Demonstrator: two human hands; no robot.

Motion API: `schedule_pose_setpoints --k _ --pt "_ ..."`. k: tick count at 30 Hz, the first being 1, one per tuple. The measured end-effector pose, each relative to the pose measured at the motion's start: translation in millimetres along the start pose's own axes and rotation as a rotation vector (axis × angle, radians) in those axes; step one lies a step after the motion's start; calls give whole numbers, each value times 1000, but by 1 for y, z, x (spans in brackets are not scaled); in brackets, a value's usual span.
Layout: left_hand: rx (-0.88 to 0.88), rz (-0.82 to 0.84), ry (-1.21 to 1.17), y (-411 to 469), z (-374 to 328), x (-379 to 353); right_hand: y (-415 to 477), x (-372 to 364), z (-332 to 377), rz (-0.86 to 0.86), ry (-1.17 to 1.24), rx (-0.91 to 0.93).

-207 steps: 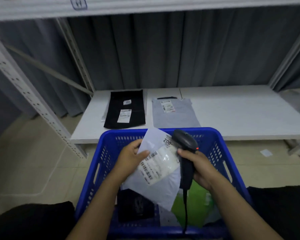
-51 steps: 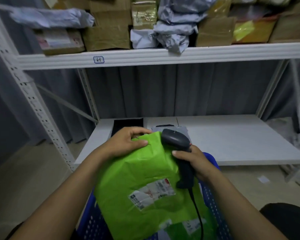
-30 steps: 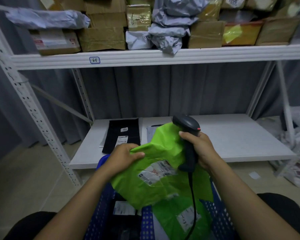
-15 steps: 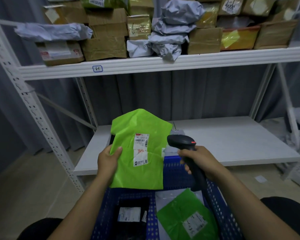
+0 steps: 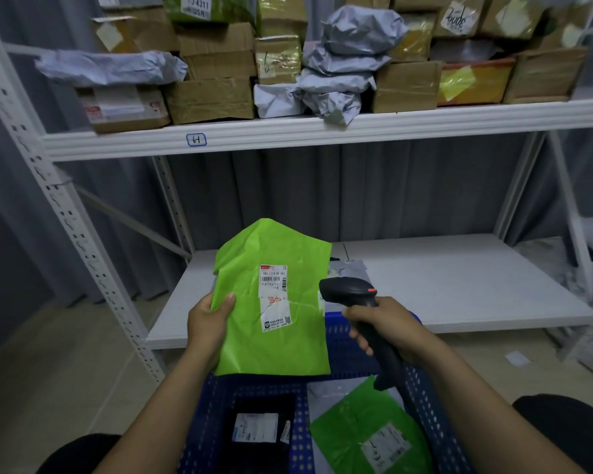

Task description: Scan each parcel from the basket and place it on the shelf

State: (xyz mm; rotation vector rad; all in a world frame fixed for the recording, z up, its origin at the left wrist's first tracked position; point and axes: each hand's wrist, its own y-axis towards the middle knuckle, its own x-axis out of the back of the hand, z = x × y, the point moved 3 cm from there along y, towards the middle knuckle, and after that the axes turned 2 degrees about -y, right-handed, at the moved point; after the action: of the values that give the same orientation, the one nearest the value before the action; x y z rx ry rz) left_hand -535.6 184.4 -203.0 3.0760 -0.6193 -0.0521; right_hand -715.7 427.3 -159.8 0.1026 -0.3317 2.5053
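gripping a creased lime-green parcel (image 5: 274, 302) upright by its left edge above the blue basket (image 5: 428, 405), white barcode label facing the camera, the left hand (image 5: 208, 328) pinches it while the right hand (image 5: 389, 328) wraps a black scanner (image 5: 360, 304) beside the parcel's right edge.

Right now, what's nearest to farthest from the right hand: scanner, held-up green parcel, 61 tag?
1. Barcode scanner: gripped in the right hand.
2. Held-up green parcel: just left, in the left hand.
3. 61 tag: far, upper shelf edge.
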Motion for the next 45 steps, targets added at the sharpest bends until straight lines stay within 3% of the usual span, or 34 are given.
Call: schedule_pose_setpoints --k 9,17,27,32,35,36,38,40,43,45 --pt "-18 -4 27 21 10 18 24 -9 3 -16 4 -9" --pt "-14 144 227 69 39 35 96 -47 1 24 -57 -78" --pt "80 95 35 236 75 13 248 -79 -7 -14 -108 -143" --pt "61 9 365 321 129 -5 318 -81 -27 -102 -80 -148" --pt "155 -153 887 345 162 0 344 -84 -49 -110 -82 -169" --pt "111 -165 1088 349 169 0 350 -84 -56 -109 -86 -177" --pt "-48 -64 1313 347 183 -10 359 -84 -69 -108 -83 -197" --pt "-118 148 1389 337 202 -25 364 -84 -81 -103 -78 -212" --pt "46 499 1437 321 230 -40 368 -87 -95 -102 -75 -233" --pt "132 647 1453 320 247 -42 367 -90 -103 -103 -84 -238"
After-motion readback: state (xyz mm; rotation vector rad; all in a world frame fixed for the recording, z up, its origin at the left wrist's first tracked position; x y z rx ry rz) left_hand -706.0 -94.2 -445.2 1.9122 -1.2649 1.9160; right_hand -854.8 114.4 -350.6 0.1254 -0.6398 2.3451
